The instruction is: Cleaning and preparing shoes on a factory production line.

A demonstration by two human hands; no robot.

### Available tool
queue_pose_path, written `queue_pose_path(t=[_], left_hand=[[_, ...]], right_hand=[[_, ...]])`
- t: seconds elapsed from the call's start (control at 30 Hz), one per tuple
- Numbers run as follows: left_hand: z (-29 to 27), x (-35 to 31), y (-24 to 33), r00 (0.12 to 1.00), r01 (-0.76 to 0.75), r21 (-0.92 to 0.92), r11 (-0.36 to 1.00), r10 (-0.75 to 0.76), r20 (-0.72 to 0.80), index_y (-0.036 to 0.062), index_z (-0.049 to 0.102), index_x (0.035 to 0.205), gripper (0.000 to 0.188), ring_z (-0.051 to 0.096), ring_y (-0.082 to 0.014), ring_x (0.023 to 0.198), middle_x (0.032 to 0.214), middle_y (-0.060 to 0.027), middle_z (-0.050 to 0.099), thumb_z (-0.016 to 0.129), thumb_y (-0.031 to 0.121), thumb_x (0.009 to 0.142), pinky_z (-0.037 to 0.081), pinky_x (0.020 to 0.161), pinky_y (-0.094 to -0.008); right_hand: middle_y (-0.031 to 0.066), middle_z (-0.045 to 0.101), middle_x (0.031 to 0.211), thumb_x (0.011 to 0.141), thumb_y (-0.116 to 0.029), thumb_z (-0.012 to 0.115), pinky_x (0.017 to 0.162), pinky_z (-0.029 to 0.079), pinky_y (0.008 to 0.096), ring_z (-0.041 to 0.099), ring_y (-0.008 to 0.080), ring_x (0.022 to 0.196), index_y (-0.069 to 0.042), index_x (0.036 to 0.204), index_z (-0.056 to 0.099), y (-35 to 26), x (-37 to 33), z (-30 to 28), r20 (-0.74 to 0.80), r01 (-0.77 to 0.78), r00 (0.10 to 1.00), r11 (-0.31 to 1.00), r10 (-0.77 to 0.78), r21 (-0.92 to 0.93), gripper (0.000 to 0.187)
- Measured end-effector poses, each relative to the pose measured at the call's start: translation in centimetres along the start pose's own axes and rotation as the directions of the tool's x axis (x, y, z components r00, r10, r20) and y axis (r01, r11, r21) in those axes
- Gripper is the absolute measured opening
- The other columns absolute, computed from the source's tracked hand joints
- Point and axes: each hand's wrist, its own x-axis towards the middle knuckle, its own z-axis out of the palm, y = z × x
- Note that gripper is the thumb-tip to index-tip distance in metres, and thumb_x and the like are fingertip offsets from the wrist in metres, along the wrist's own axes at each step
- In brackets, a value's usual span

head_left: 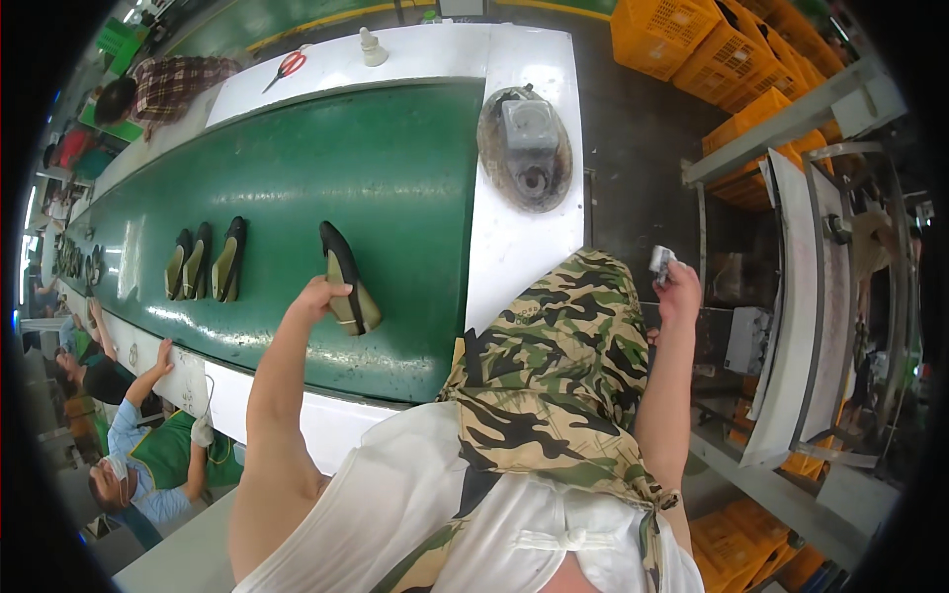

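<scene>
- Cloth in camouflage pattern (568, 376) lies nearest to us, over white fabric (435, 514), between our two forearms.
- Our left hand (318, 296) reaches onto the green conveyor belt (395, 168) and closes its fingers on the near end of a black flat shoe (346, 279).
- The shoe is slim, with a black outer and an olive-tan lining; it lies on its side on the belt, toe pointing far.
- Our right hand (680, 289) is raised right of the belt, pinched shut on a small grey object (659, 261); we cannot tell what it is.
- Left of our shoe, three more black flats (205, 262) lie on the belt.
- Farther off, a round metal fixture (525, 148) sits on the white edge, and red-handled scissors (287, 67) lie at the far end.
</scene>
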Motion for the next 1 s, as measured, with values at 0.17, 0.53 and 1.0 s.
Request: queue_pose_path(t=[0.17,0.53,1.0], left_hand=[[10.7,-4.3,6.3,0.891,-0.307,-0.408,0.860,0.410,0.195,0.0009,0.051,0.125,0.062,0.058,-0.0259,0.111,0.117,-0.0095,0.062,0.077,0.011,0.070,0.044,0.099,-0.0398],[27.8,-3.5,11.5,0.442,-0.876,0.006,0.482,0.799,0.408,0.0008,0.053,0.120,0.074,0.056,-0.0214,0.107,0.116,-0.0087,0.058,0.088,0.019,0.058,0.045,0.094,-0.0359],[32.8,-5.1,11.3,0.341,-0.927,0.350,0.131,0.683,0.646,0.0051,0.061,0.114,0.051,0.058,-0.0218,0.109,0.114,-0.0080,0.063,0.080,0.015,0.068,0.043,0.097,-0.0375]], right_hand=[[-0.0002,0.060,0.075,0.081,-0.007,0.068,0.060,0.044,0.0266,0.056,0.0100,0.064,-0.010,0.084,0.056,-1.0,-1.5,5.8,-0.002,0.037,0.999,0.972,-0.038,-0.233,0.012],[0.0031,0.061,0.068,0.068,-0.007,0.074,0.054,0.043,0.0256,0.055,0.0093,0.060,-0.001,0.074,0.060,-0.9,-6.8,16.2,0.343,0.247,0.929,0.921,-0.138,-0.300,0.016],[0.0021,0.058,0.069,0.073,-0.003,0.073,0.051,0.038,0.0241,0.051,0.0085,0.057,-0.005,0.079,0.055,-1.8,-9.0,15.8,0.227,0.103,0.971,0.990,-0.079,-0.096,0.019]])
